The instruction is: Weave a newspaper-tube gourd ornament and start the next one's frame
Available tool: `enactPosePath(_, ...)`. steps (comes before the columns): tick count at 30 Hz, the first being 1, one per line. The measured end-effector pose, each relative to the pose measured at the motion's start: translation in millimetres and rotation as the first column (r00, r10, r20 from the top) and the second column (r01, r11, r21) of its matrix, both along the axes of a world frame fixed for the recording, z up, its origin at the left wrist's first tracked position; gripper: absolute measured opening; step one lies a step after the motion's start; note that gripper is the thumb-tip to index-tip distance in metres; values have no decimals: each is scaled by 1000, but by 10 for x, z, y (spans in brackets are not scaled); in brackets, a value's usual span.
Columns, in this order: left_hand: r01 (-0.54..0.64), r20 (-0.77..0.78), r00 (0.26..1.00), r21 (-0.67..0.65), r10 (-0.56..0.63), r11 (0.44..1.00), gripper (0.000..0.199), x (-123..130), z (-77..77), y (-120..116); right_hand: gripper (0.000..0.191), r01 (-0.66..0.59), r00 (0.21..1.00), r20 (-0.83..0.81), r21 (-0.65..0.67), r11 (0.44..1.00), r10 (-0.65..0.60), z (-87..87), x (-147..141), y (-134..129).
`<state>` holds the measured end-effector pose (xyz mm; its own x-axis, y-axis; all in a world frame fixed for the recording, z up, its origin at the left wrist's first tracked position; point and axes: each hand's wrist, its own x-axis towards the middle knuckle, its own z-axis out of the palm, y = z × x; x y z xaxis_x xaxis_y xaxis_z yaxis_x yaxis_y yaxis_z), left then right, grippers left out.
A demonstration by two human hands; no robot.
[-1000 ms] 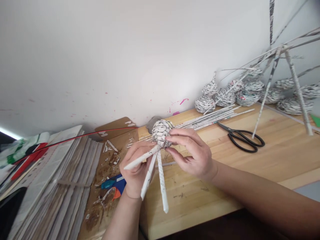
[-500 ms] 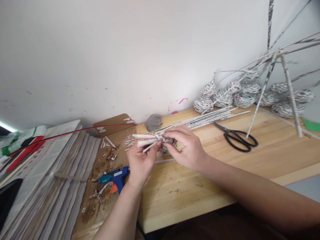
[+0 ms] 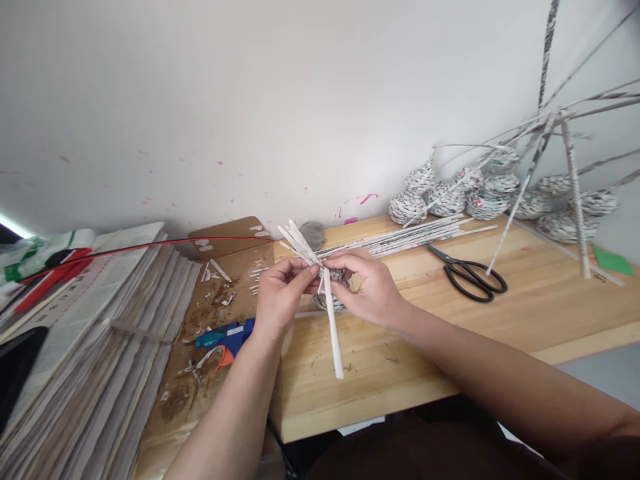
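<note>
Between my hands is a small gourd-shaped piece woven from newspaper tubes [image 3: 327,300], its lower part showing under my fingers. My left hand [image 3: 283,293] pinches the paper tubes at its top. Several white tube ends fan up and to the left, and one flattened paper tube [image 3: 333,333] hangs down toward the table's front. My right hand [image 3: 370,287] grips the woven piece from the right, thumb and fingers curled round its upper part. The fingers hide the spot where the tubes cross.
Rolled paper tubes [image 3: 420,233] lie behind my hands, with black scissors [image 3: 475,277] to the right. Woven paper gourds [image 3: 407,207] line the wall. At left are a blue glue gun [image 3: 233,337], paper scraps and a tall newspaper stack [image 3: 125,347]. Long tubes stick out at the right.
One paper tube that pointed left with the others now hangs down in front of the woven piece. The other tube ends have swung from leftward to upward. Both hands still hold the piece.
</note>
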<state>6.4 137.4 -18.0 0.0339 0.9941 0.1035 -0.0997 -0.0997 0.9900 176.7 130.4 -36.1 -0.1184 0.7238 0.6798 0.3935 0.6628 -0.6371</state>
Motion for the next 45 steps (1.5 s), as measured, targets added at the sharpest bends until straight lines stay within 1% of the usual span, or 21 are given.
enactPosePath(2,2,-9,1000,6,-2,1000,26,8,0,2,27,6,1000,-12,0,1000,-6,-4,-6,-2)
enactPosePath(7,-5,-24,1000,41,6,999,27,24,-22,20,17,-11,999,-45,-15,1000,10,-10,-5,2)
enactPosePath(12,31,-42,999,103,-27,994,21,30,-41,29,13,34,998,-47,-61,998,-37,-35,-2,17)
enactPosePath(15,51,-70,997,119,-43,992,17,20,-48,28,11,39,997,-62,-82,996,-44,-31,-2,24)
enactPosePath(19,48,-98,995,126,-36,991,15,8,-57,31,10,35,996,-78,-97,995,-43,0,-6,22)
enactPosePath(21,46,-88,996,126,-35,991,17,12,-57,29,10,27,996,-83,-98,995,-36,11,-10,20)
enactPosePath(25,20,-18,1000,120,-18,993,25,44,-46,15,9,25,995,-90,-123,992,-36,8,-18,19)
enactPosePath(30,-47,25,999,171,43,984,30,100,-48,0,9,10,993,-115,-141,990,-27,-9,-26,23)
enactPosePath(37,-104,-28,993,276,116,955,21,149,-132,9,9,19,994,-107,-118,993,-32,-55,-33,27)
enactPosePath(40,-88,-55,992,310,110,947,23,142,-166,7,10,31,992,-116,-105,994,-44,-69,-37,30)
enactPosePath(42,-69,-92,990,310,102,948,25,126,-169,3,9,42,992,-112,-96,994,-53,-74,-39,30)
enactPosePath(45,-28,-143,987,295,73,955,18,101,-144,-4,8,57,993,-102,-67,996,-64,-79,-38,30)
